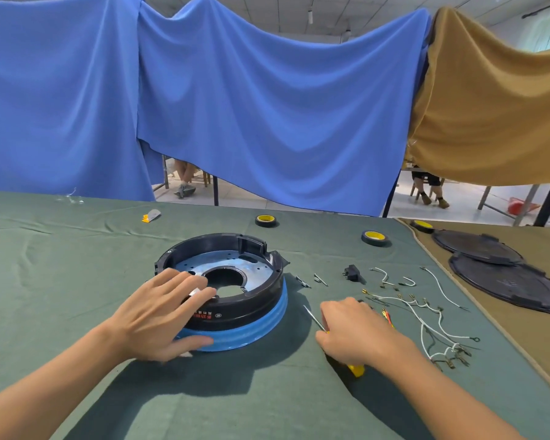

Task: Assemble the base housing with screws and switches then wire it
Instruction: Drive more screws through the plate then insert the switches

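My left hand [159,315] steadies the housing [235,300], fingers flat; my right grip [356,331] clenches the screwdriver [313,317]. Screw stage, I judge; next, tip to hole.

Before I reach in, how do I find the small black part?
Start at the round black housing on the green cloth. To its right, past two metal pins, sits the small black part, blocky beside thin white wires.

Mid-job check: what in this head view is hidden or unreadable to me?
Head view: the left hand covers the base housing near rim; the white bit under its fingers is unidentifiable.
The right hand hides most of the screwdriver; tip type too small.
The label is tiny, partly covered by that hand.
The wire terminals are too small to type.
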`<state>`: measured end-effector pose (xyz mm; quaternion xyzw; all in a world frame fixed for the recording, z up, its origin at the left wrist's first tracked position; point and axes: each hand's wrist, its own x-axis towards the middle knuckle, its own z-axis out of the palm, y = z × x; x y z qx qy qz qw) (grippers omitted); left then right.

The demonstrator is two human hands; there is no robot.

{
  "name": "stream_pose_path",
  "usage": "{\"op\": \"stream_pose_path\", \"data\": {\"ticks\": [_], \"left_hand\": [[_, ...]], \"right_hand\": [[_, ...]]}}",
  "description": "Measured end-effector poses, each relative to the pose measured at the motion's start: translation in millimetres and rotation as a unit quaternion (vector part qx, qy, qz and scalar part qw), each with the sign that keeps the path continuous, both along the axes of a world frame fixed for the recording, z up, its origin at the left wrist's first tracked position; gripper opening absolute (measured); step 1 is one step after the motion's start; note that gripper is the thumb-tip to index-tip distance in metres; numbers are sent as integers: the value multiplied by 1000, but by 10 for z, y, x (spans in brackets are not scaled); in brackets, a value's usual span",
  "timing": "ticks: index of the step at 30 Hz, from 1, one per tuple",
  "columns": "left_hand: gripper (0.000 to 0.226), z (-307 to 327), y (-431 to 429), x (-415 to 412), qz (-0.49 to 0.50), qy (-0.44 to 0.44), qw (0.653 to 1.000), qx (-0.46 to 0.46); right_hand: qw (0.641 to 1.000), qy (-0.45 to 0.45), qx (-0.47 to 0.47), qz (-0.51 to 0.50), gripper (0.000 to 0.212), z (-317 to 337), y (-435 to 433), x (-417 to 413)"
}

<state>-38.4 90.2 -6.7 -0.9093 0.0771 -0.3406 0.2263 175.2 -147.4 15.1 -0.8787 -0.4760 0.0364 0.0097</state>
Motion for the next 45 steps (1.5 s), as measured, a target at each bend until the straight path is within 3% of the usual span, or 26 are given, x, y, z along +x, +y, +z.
{"op": "stream_pose_path", "data": {"ticks": [3, 6, 10, 13, 19, 24, 29, 33, 37, 40, 45], "left_hand": [[38, 149, -208, 186, 1, -48, 999, -10], [29, 283, -515, 510, 91, -86, 990, -63], [35, 330, -827, 1011, 283, -26, 935, -213], [40, 249, -885, 1250, 343, -5, 901, -267], [39, 156, -812, 1235, 300, 48, 934, -188], [42, 190, -577, 1117, 233, 95, 946, -206], [41, 205, -429, 999, 206, 85, 958, -179], [42, 225, -478, 981, 216, 40, 966, -139], [36, 170, -600, 966, 219, -67, 962, -148], [31, -50, -624, 939, 192, -160, 962, -107], [28, -169, -578, 961, 180, -211, 957, -82]], "right_hand": [[999, 6, 34, -8, 22, 109, 137, 124], [993, 28, 110, -12, 16, 133, 333, 301], [984, 45, 170, -5, 16, 29, 562, 482], [983, 31, 181, 3, 22, -92, 687, 544], [990, -26, 134, 24, 27, -271, 789, 650], [989, -56, 134, 24, 22, -290, 810, 667], [988, -34, 151, 12, 19, -255, 823, 657], [988, 5, 155, 4, 14, -201, 789, 649], [983, 52, 174, 14, 13, -81, 688, 640], [961, 96, 257, 30, 9, 84, 623, 566], [908, 170, 376, 78, 11, 280, 622, 265]]}}
